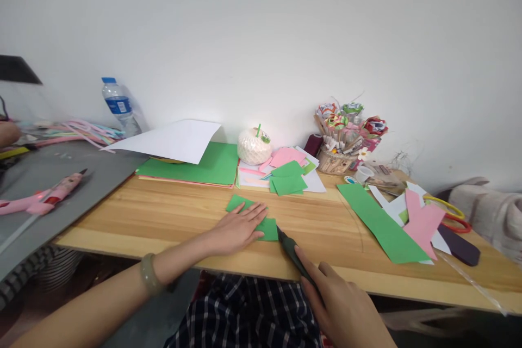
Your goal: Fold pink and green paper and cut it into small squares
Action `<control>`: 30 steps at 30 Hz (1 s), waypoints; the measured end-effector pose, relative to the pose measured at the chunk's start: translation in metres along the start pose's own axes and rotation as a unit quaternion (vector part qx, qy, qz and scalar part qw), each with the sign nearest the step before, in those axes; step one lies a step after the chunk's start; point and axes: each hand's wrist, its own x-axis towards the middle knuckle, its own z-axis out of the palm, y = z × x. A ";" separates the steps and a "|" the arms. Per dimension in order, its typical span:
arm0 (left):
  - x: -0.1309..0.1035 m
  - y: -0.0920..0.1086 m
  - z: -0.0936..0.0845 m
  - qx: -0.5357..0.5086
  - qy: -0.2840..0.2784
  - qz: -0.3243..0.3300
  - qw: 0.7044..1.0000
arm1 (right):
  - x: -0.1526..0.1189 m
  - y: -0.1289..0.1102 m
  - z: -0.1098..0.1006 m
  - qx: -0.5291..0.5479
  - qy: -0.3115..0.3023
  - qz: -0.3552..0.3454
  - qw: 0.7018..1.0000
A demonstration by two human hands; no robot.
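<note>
On the near surface point(175, 212), presses one green paper point(269, 230) under a spread left hand point(240, 228); grips one dark tool point(294, 256) in the right hand point(342, 302), at the paper's right edge, well left of one green strip point(381, 223).

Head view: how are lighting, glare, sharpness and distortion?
Head view: soft light on the wall, the bottle casting a faint shadow there; head view: no harsh glare on the wooden table, though it's dark beneath; head view: left hand and right hand fairly clear; head view: left forearm seems stretched toward the corner.
</note>
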 end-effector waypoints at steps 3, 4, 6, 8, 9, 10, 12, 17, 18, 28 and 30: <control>0.000 0.000 -0.001 -0.009 0.003 0.002 1.000 | 0.008 0.003 0.002 0.008 -0.011 0.019 1.000; 0.000 0.001 -0.001 -0.013 0.003 0.001 1.000 | 0.011 0.004 0.002 0.012 -0.014 0.025 1.000; -0.001 0.002 -0.001 -0.024 0.004 -0.003 1.000 | 0.018 0.007 0.003 0.023 -0.021 0.033 0.999; -0.002 0.004 -0.002 -0.038 0.009 -0.010 0.999 | 0.024 0.012 0.003 0.031 -0.026 0.041 0.998; -0.002 0.004 -0.003 -0.048 0.012 -0.012 0.999 | 0.026 0.015 0.004 0.030 -0.030 0.046 0.998; -0.002 0.004 -0.004 -0.062 0.017 -0.014 0.998 | 0.027 0.018 0.005 0.024 -0.033 0.054 0.998; -0.002 0.002 -0.008 -0.107 0.037 -0.031 0.993 | 0.027 0.028 0.007 -0.001 -0.034 0.078 0.996; 0.001 -0.020 -0.028 -0.150 0.083 -0.063 0.983 | 0.020 0.060 0.014 -0.088 -0.030 0.151 0.984; 0.002 -0.027 -0.032 -0.134 0.059 -0.060 0.987 | 0.020 0.066 0.014 -0.099 -0.034 0.161 0.981; 0.013 -0.038 -0.055 -0.071 -0.031 -0.171 0.982 | 0.026 0.079 0.022 -0.123 0.039 0.161 0.978; 0.015 -0.034 -0.059 -0.067 -0.020 -0.186 0.980 | 0.026 0.076 0.022 -0.137 0.057 0.156 0.977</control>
